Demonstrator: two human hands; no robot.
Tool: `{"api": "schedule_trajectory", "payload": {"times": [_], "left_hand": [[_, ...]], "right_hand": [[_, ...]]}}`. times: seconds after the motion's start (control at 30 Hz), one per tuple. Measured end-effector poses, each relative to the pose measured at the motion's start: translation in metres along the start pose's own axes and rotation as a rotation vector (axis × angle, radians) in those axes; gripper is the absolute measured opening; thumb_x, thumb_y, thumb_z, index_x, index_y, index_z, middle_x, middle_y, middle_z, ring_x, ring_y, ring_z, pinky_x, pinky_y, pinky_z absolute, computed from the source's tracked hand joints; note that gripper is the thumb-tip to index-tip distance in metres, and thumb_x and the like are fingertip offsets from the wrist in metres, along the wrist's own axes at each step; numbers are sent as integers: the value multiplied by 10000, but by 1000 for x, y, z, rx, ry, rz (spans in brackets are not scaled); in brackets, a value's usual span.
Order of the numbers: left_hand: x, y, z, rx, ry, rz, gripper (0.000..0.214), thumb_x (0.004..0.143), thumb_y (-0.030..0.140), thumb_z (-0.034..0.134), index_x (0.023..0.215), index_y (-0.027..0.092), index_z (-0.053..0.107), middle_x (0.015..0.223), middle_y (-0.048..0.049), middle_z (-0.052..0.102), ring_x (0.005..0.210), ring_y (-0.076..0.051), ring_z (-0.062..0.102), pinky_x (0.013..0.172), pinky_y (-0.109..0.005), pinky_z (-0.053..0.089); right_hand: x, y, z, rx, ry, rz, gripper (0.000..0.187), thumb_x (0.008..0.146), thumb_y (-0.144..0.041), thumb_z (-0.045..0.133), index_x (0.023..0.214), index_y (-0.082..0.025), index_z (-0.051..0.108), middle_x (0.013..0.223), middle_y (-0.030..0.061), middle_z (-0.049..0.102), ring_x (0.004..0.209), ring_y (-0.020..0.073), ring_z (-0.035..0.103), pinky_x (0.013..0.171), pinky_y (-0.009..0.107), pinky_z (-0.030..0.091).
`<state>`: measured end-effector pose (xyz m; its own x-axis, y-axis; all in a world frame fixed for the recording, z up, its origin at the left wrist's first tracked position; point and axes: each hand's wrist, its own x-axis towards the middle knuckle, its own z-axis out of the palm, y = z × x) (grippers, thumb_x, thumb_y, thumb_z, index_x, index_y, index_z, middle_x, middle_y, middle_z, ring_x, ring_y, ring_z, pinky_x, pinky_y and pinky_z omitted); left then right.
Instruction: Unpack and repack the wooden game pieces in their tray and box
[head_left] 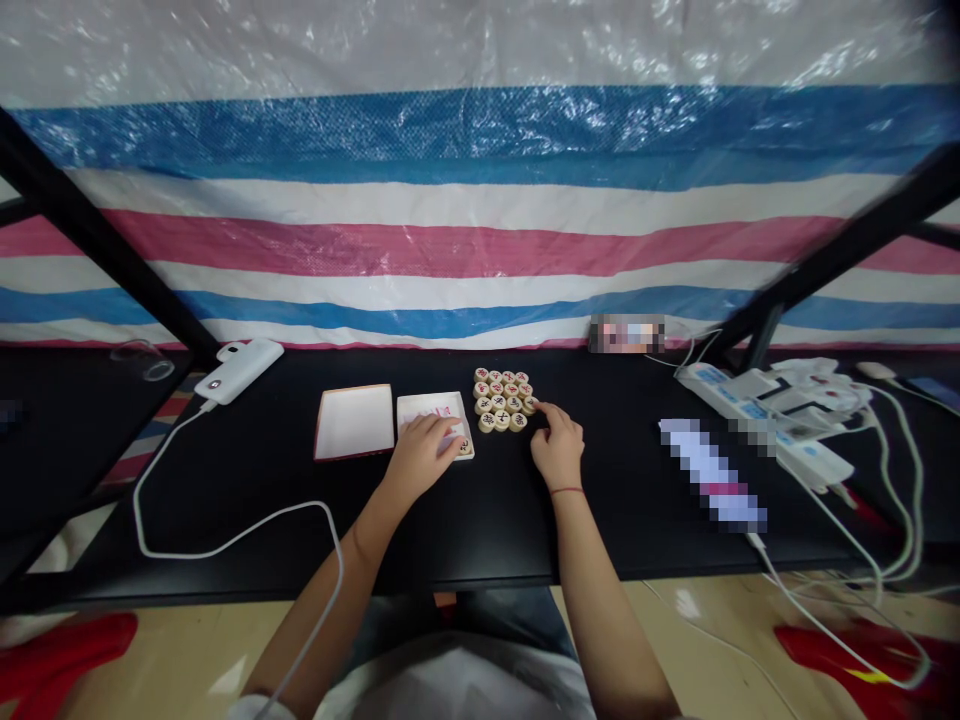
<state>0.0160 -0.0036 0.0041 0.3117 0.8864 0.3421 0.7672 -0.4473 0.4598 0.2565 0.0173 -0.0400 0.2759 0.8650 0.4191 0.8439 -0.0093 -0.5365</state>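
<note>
Round Chinese chess pieces (499, 403) stand in close rows on the black table, with red characters at the back and dark ones nearer me. My right hand (559, 447) is at the right side of this group; its index fingertip touches an end piece (529, 405), thumb apart. Over a shallow white box (406, 403) lies my left hand (422, 450), fingers stretched and thumb spread. A single chess piece (464, 446) shows in the box by that thumb. My left fingers hide part of the box's inside.
An open box lid (354, 422) with a white inside lies left of the box. A white power bank (240, 372) with a cable is at the far left. Power strips (765, 415) and a blurred-out phone (712, 475) lie on the right. Striped sheeting (480, 240) hangs behind.
</note>
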Motion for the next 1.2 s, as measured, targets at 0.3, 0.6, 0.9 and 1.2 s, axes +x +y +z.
{"api": "schedule_trajectory", "payload": {"times": [0.3, 0.6, 0.9, 1.2], "left_hand": [[-1, 0, 1, 55, -11, -7, 198, 909, 312, 545, 1056, 218, 638, 938, -46, 679, 946, -219, 605, 835, -351, 424], [0, 2, 0, 61, -29, -15, 184, 919, 307, 526, 1016, 217, 653, 939, -43, 692, 926, -208, 609, 833, -350, 405], [-2, 8, -1, 265, -79, -16, 236, 945, 326, 469, 933, 217, 677, 922, -56, 687, 952, -226, 565, 803, -371, 348], [-3, 10, 0, 248, -71, -18, 235, 937, 318, 484, 897, 211, 690, 881, -53, 685, 924, -227, 567, 777, -360, 336]], "right_hand": [[-1, -4, -6, 60, -2, 38, 464, 690, -116, 418, 1090, -210, 633, 1041, 91, 662, 899, 258, 534, 742, 377, 408], [-6, -18, -4, 59, -128, 12, 346, 714, -314, 561, 1047, -221, 577, 894, 44, 657, 824, 241, 543, 696, 329, 379], [-10, -30, -8, 130, -28, -195, 308, 754, -225, 514, 1041, -182, 617, 815, 41, 567, 757, 201, 526, 748, 337, 433], [-12, -35, -6, 92, -67, -240, 274, 775, -230, 547, 1012, -201, 681, 871, 67, 572, 816, 223, 541, 763, 358, 460]]}}
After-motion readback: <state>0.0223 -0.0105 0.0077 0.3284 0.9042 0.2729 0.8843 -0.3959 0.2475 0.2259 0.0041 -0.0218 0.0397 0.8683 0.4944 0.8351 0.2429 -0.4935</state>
